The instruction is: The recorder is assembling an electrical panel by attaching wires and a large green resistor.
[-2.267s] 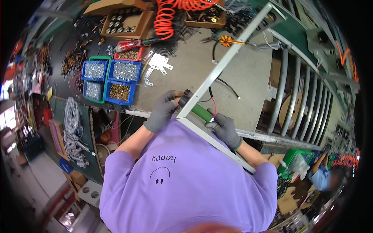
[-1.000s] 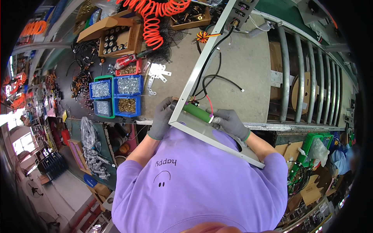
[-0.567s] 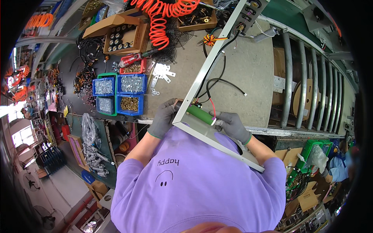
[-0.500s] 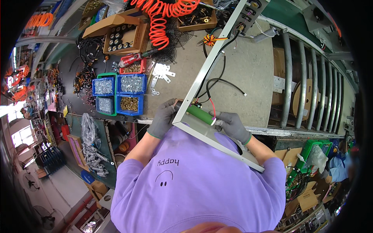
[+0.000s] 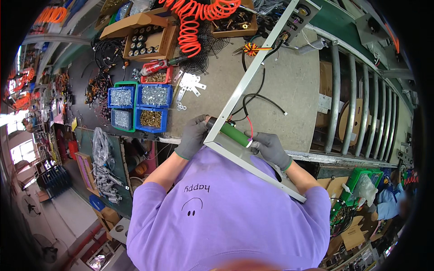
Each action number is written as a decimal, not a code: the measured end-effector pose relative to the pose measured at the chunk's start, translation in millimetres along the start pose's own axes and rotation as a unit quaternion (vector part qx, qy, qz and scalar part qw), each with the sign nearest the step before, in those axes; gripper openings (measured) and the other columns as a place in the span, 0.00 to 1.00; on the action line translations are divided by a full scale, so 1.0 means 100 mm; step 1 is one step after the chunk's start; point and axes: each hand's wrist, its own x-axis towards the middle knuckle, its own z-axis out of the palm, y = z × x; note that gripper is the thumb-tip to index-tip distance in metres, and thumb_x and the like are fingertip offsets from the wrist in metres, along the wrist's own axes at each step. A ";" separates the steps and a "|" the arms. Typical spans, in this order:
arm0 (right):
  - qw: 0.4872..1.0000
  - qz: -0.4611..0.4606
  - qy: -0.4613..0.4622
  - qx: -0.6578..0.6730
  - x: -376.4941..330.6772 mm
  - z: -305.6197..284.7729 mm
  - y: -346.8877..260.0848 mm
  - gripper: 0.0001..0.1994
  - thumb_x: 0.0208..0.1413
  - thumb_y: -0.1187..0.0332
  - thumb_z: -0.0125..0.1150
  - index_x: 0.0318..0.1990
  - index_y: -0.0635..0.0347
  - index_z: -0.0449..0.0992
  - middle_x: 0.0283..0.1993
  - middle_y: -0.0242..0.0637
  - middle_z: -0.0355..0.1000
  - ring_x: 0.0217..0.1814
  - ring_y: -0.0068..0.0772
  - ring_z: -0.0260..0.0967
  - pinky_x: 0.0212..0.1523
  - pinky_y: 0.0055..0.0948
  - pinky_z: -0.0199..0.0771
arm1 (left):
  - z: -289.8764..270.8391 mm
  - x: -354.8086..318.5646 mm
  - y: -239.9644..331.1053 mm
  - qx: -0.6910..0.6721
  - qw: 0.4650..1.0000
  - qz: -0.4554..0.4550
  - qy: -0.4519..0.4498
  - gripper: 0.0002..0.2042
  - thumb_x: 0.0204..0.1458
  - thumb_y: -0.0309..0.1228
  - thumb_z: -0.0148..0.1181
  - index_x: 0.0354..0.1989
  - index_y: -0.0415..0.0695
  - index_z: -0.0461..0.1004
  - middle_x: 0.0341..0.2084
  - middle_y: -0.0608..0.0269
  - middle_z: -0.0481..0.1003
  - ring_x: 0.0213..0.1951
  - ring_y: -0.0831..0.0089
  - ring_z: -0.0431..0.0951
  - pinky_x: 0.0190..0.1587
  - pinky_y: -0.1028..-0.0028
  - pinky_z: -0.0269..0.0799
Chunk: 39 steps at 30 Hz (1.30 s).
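A pale grey metal frame (image 5: 239, 92) leans from the bench edge against my torso. Inside its near corner lies a green cylinder (image 5: 235, 134) with a white end and a red wire at its right end. My left hand (image 5: 193, 137), in a grey glove, is closed at the frame's left side, its fingers round a short dark cylindrical piece (image 5: 211, 122). My right hand (image 5: 272, 149), gloved too, pinches the right end of the green cylinder beside the red wire. Its fingertips are partly hidden. Black cables (image 5: 260, 95) run from the frame across the bench.
Blue bins (image 5: 151, 107) of small metal parts stand left of the frame, near flat metal brackets (image 5: 190, 84). Behind them are a red-handled tool (image 5: 154, 67), an open carton (image 5: 165, 43) and a coiled orange hose (image 5: 189, 36). A metal rack (image 5: 350, 101) borders the right side.
The view has shifted slightly. Both hands keep their places at the frame and the green cylinder; the right fingers have moved a little round its end.
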 end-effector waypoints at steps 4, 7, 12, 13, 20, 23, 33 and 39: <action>1.000 0.014 -0.006 -0.005 0.00 -0.01 0.03 0.18 0.54 0.75 0.55 0.53 0.65 0.69 0.30 0.34 0.70 0.25 0.19 0.65 0.28 0.21 0.69 | 0.00 0.02 -0.06 -0.062 0.998 -0.016 0.021 0.10 0.56 0.33 0.52 0.35 0.36 0.71 0.23 0.68 0.72 0.23 0.83 0.70 0.26 0.83 0.66; 1.000 0.006 -0.002 -0.005 0.00 -0.01 0.05 0.18 0.54 0.74 0.55 0.53 0.67 0.69 0.31 0.34 0.70 0.25 0.19 0.65 0.28 0.21 0.69 | 0.00 0.03 -0.09 -0.056 0.998 -0.018 0.028 0.10 0.56 0.32 0.51 0.34 0.37 0.72 0.23 0.68 0.71 0.23 0.85 0.69 0.26 0.84 0.64; 1.000 0.021 0.000 0.010 0.00 0.01 0.08 0.17 0.54 0.76 0.53 0.53 0.62 0.70 0.29 0.32 0.70 0.26 0.18 0.65 0.29 0.20 0.69 | 0.02 0.03 -0.19 -0.036 0.998 0.039 0.026 0.10 0.56 0.30 0.50 0.37 0.36 0.72 0.24 0.69 0.71 0.25 0.85 0.68 0.28 0.84 0.64; 0.999 0.033 0.014 0.030 -0.01 0.01 0.11 0.17 0.55 0.76 0.53 0.53 0.62 0.70 0.29 0.32 0.70 0.26 0.19 0.65 0.29 0.20 0.69 | 0.03 0.01 -0.19 -0.023 0.998 0.063 0.023 0.10 0.56 0.29 0.50 0.38 0.35 0.72 0.25 0.69 0.72 0.25 0.85 0.68 0.30 0.83 0.64; 1.000 0.001 0.010 0.022 -0.01 0.01 0.10 0.16 0.54 0.75 0.55 0.51 0.68 0.70 0.30 0.35 0.71 0.24 0.21 0.65 0.26 0.21 0.67 | 0.04 -0.06 -0.15 -0.075 0.996 0.041 0.005 0.12 0.57 0.34 0.49 0.41 0.39 0.72 0.29 0.68 0.71 0.31 0.85 0.66 0.35 0.82 0.62; 1.000 0.004 0.012 0.000 0.00 0.02 0.06 0.16 0.56 0.74 0.54 0.52 0.68 0.70 0.27 0.34 0.70 0.25 0.19 0.64 0.27 0.20 0.67 | 0.04 -0.02 -0.14 -0.113 0.993 0.013 0.008 0.12 0.57 0.36 0.50 0.40 0.40 0.72 0.27 0.70 0.70 0.29 0.85 0.66 0.32 0.82 0.61; 0.998 0.011 0.048 -0.046 0.00 0.06 -0.02 0.16 0.55 0.73 0.56 0.52 0.67 0.70 0.27 0.33 0.70 0.23 0.18 0.64 0.26 0.19 0.66 | 0.01 -0.06 -0.16 -0.088 0.994 0.065 0.017 0.14 0.56 0.34 0.51 0.45 0.37 0.68 0.31 0.65 0.70 0.30 0.80 0.68 0.35 0.80 0.66; 0.997 0.000 0.051 -0.066 -0.01 0.06 -0.02 0.16 0.55 0.73 0.56 0.52 0.67 0.70 0.26 0.33 0.70 0.23 0.18 0.64 0.26 0.19 0.66 | -0.06 0.04 -0.35 -0.013 0.998 0.055 -0.019 0.19 0.56 0.36 0.50 0.53 0.37 0.62 0.37 0.65 0.69 0.37 0.80 0.66 0.39 0.78 0.63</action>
